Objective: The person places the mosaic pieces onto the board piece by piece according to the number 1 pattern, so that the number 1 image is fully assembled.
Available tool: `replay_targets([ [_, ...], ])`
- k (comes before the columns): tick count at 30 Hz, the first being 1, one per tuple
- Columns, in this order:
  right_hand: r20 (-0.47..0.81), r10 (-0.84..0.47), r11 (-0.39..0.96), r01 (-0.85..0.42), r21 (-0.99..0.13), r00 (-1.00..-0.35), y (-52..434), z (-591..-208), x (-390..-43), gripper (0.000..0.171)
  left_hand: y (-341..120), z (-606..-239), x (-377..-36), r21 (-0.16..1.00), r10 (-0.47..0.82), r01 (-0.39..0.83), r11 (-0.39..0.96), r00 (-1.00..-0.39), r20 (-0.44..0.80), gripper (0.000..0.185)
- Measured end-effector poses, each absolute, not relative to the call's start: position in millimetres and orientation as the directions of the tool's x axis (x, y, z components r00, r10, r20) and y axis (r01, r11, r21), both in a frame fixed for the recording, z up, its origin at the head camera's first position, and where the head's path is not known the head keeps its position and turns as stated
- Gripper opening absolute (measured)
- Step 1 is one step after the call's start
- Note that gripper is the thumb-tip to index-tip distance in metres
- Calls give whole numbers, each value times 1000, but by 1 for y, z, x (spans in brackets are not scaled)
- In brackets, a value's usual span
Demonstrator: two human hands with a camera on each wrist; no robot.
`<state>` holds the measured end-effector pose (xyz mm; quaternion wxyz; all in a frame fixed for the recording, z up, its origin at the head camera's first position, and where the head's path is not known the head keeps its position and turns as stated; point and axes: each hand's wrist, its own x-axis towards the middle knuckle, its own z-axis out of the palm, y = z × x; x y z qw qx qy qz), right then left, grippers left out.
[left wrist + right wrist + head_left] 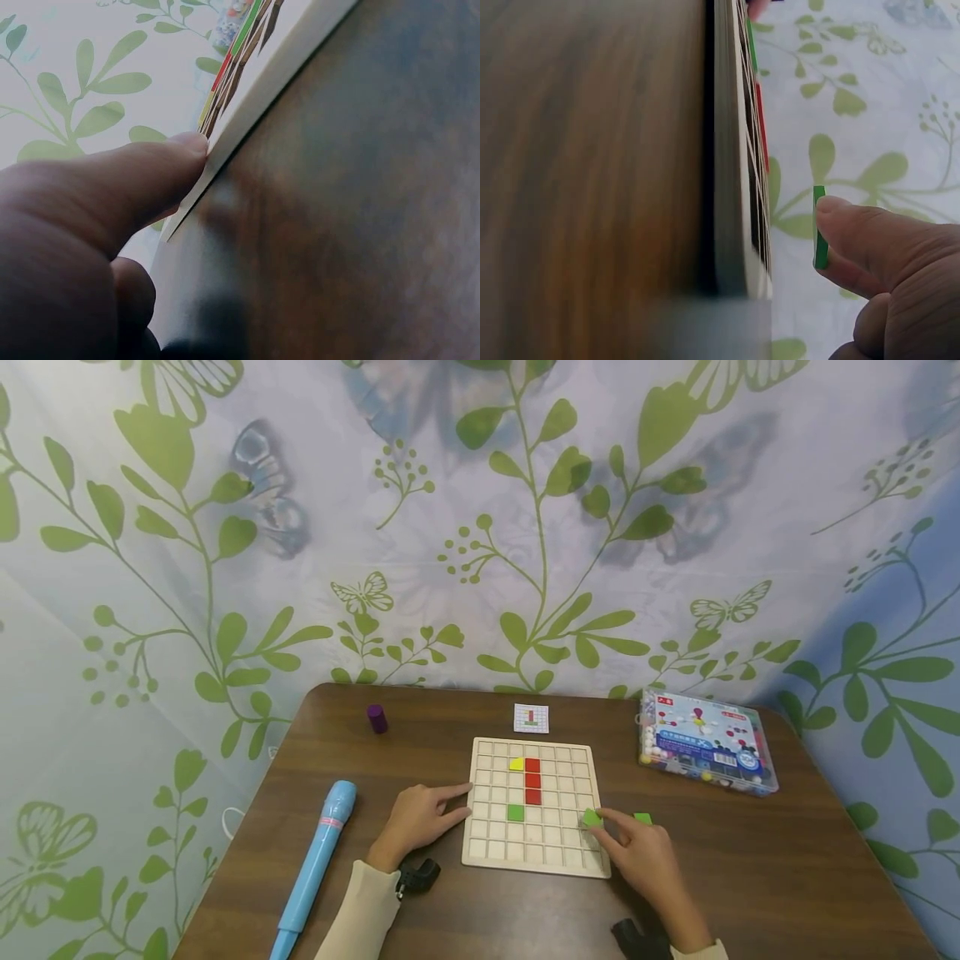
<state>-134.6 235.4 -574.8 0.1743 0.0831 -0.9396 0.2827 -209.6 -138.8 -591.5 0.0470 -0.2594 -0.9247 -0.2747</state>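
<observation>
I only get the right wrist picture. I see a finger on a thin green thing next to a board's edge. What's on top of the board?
Observer: The grid board holds a yellow tile, three red tiles stacked in a column, and a green tile.
Operator: Is the green thing in a square yet?
Observer: No. The right hand pinches that green piece above the board's right edge.
Operator: What's the other hand doing?
Observer: The left hand touches the board's left edge.
Operator: Any more green ones?
Observer: One spare green tile lies on the table.
</observation>
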Motion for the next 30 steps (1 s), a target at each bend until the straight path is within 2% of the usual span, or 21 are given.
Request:
replay_targets([
  [6,298,-76,803,-236,-547,-952,219,-575,-141,29,-138,-591,-209,483,455,514,709,-856,244,43],
  [10,269,-118,805,-251,-537,-956,206,-574,-145,30,-139,-590,-209,481,456,517,708,-855,247,43],
  [22,261,-212,795,-321,-514,-942,179,-575,-156,29,-138,-589,-208,490,463,519,700,-853,242,43],
  [30,308,-264,785,-390,-482,-914,171,-577,-162,26,-139,-590,-209,490,461,522,698,-851,250,43],
])
